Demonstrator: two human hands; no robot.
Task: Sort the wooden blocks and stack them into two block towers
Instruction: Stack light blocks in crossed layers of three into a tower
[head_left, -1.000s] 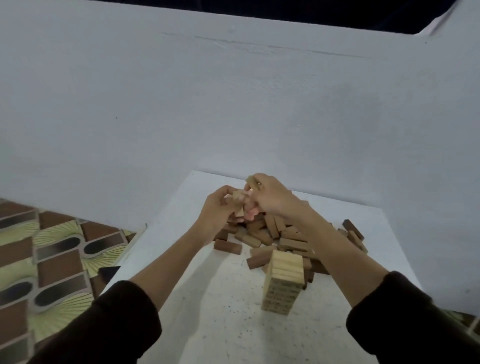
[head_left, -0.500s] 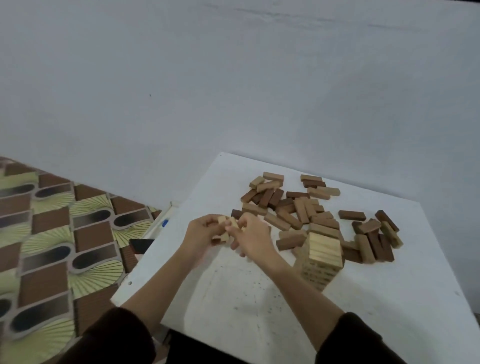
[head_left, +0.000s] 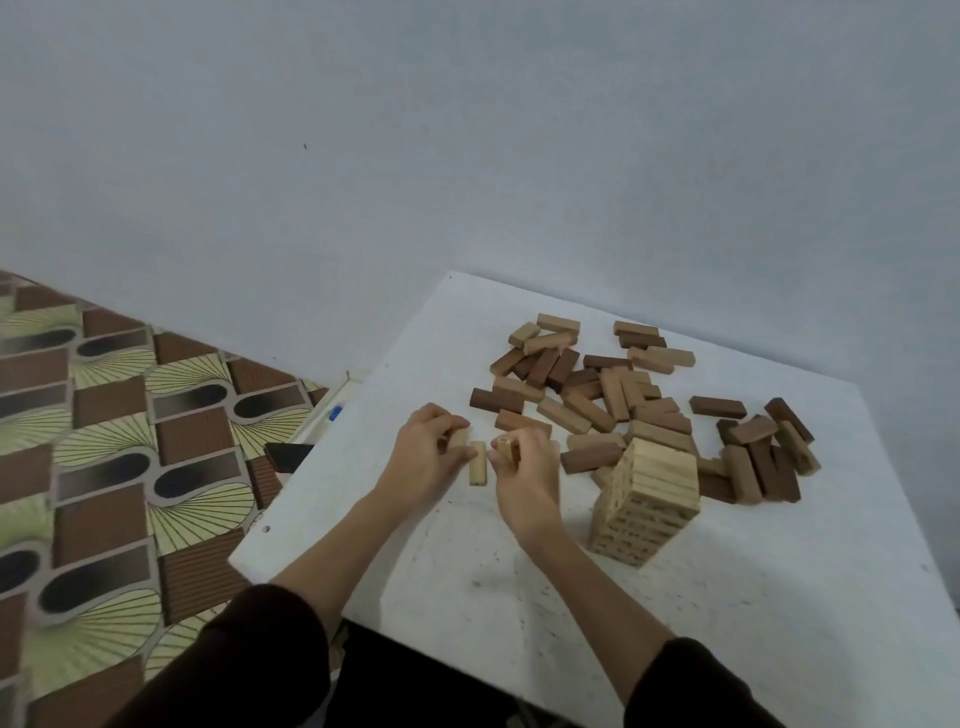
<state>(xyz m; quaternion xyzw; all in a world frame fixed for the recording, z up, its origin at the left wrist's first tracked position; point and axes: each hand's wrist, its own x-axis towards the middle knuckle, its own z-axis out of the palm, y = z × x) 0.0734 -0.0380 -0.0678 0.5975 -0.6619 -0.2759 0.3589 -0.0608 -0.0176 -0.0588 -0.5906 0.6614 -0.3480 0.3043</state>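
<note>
Left hand (head_left: 423, 457) and right hand (head_left: 527, 475) low over the desk (head_left: 779, 597), side by side, fingers curled, each pinching a light block.

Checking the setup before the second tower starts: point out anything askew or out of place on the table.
Nothing damaged. The pale tower stands straight. Loose blocks lie jumbled, light and dark mixed, behind it. The left hand and right hand each hold pale blocks.
</note>
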